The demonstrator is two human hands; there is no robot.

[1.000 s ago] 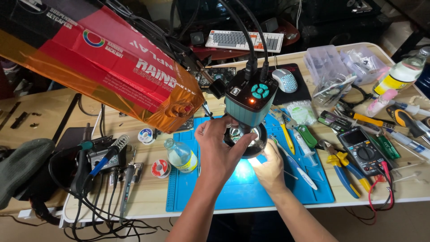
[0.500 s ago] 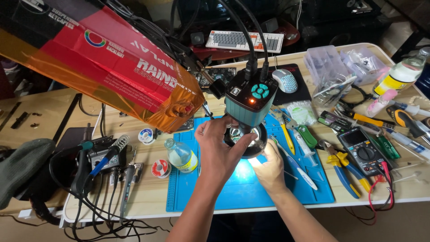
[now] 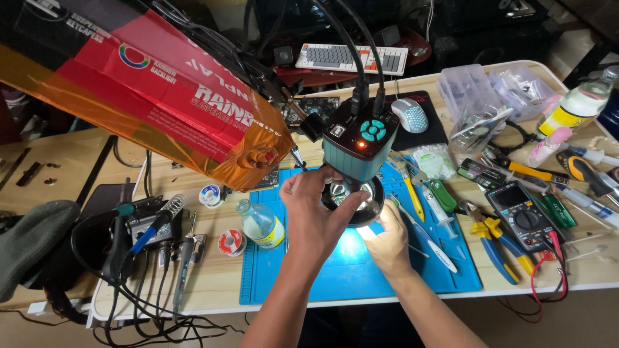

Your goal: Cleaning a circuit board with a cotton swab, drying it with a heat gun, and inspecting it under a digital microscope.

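Left hand (image 3: 316, 216) has its fingers clamped on the microscope (image 3: 358, 151) lens ring above the blue mat (image 3: 309, 277) — right hand (image 3: 387, 241), fingers curled under the glare, grip unclear. A hard twist could shift focus — or nudge the bottle (image 3: 260, 223).

So the microscope camera (image 3: 359, 145) hangs over the middle of the silicone work mat (image 3: 335, 274), which sits on the worktop (image 3: 213, 274) near its front edge, with the left hand (image 3: 316, 216) at the lens ring just under it and the right hand (image 3: 387, 241) on the mat to the right of that. Left of the mat you've got a small glass bottle (image 3: 260, 223), two solder spools (image 3: 230, 242) and, further left, the soldering iron in its stand (image 3: 158, 219). Right of the mat are pliers (image 3: 493, 248) and a multimeter (image 3: 522, 216), and behind the microscope sit a mouse (image 3: 411, 115) and, farther back, a keyboard (image 3: 351, 58).
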